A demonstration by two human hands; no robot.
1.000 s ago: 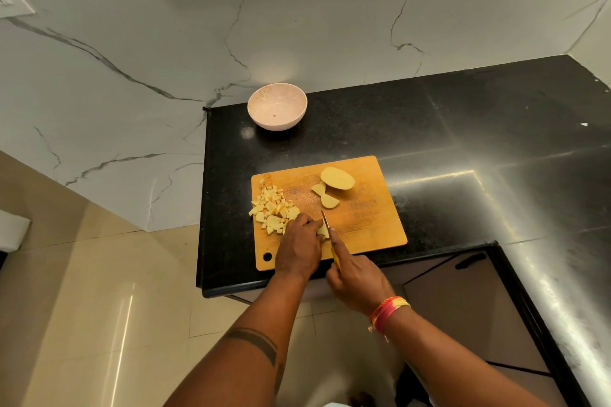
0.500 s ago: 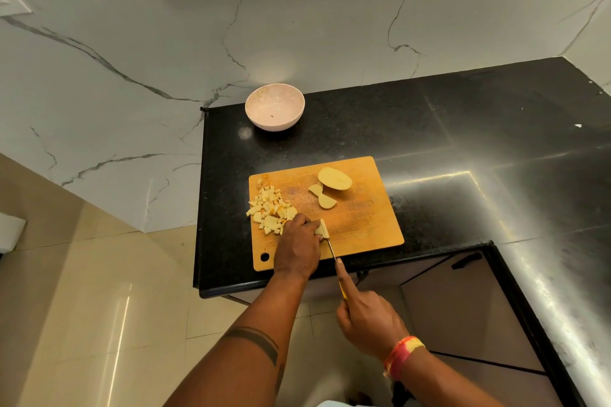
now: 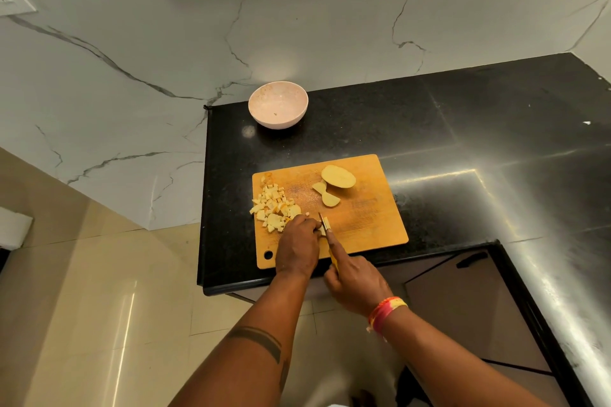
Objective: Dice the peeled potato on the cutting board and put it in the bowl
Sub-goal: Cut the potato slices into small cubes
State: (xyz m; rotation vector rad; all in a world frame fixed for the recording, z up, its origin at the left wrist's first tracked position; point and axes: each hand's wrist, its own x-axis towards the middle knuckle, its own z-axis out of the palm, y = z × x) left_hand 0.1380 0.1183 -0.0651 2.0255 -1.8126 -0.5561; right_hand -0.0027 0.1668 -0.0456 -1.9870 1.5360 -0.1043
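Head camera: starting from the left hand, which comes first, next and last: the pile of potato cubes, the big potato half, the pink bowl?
1. Pile of potato cubes: touching the left hand, board's left side.
2. Big potato half: board's far edge.
3. Pink bowl: off the board, by the wall.

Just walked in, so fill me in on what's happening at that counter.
A person is dicing potato on the cutting board. The left hand pins a small piece; the right hand works the knife into it. Diced cubes are piled at the board's left, larger slices wait uncut, and the bowl holds no potato yet.
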